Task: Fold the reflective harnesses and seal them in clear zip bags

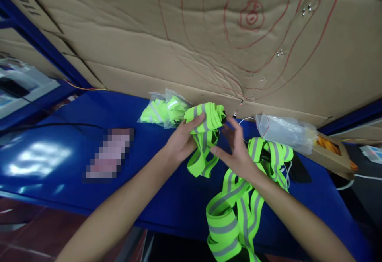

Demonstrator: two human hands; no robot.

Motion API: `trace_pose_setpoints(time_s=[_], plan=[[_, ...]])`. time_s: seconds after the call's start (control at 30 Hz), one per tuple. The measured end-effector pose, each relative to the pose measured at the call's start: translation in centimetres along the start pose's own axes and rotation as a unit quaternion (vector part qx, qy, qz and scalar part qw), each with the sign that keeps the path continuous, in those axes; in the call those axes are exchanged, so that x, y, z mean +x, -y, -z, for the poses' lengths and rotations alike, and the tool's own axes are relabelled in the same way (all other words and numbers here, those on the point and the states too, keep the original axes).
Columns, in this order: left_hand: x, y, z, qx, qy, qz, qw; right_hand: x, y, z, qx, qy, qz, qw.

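My left hand (186,140) is closed around a folded bundle of neon-yellow reflective strap (205,118) with grey stripes, thumb across its front. A loose loop of the strap hangs below the bundle. Just right of it, my right hand (235,146) has its thumb and fingers apart; whether a fingertip touches the strap is unclear. Under and beside my right forearm lies a loose tangle of the same reflective straps (225,226), trailing over the front edge of the blue table (167,198). Behind my left hand, clear plastic bags (161,112) hold more folded neon straps.
A cardboard wall (125,51) with red drawn rings rises behind the table. At the right are clear plastic bags (286,132), a cardboard box (334,154), a dark flat object (300,170) and a white cable. On the left lie a blurred-out rectangle (110,154) and a black cable (59,126).
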State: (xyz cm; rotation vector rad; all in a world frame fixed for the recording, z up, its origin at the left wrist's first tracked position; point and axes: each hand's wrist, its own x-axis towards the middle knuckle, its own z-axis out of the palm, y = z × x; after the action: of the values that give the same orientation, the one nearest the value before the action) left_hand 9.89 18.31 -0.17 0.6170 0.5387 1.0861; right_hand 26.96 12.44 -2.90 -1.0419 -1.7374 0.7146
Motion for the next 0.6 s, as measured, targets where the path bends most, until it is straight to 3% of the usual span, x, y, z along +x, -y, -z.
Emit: trace_pose_setpoints(time_s=[0.1,0.27,0.33,0.5,0.6], plan=[[-0.1,0.6,-0.2,-0.011,-0.018,-0.017,1.0,-0.2,0.1,-1.1,0.116,0.055,-0.102,0.986],[-0.9,2.7,-1.0,0.033,-0.064,-0.109,0.991,-0.2,1.6,-1.7,0.213,0.031,-0.217,0.952],[-1.2,3.1,-1.1,0.058,-0.062,-0.119,0.989,-0.4,2.2,-1.9,0.237,0.029,-0.261,0.935],[-1.1,2.6,-0.7,0.106,-0.018,-0.098,0.989,-0.3,2.7,-1.8,0.224,-0.022,-0.423,0.878],[-1.3,1.9,-0.6,0.168,-0.022,-0.161,0.972,0.3,2.5,-0.9,0.28,-0.018,-0.465,0.84]])
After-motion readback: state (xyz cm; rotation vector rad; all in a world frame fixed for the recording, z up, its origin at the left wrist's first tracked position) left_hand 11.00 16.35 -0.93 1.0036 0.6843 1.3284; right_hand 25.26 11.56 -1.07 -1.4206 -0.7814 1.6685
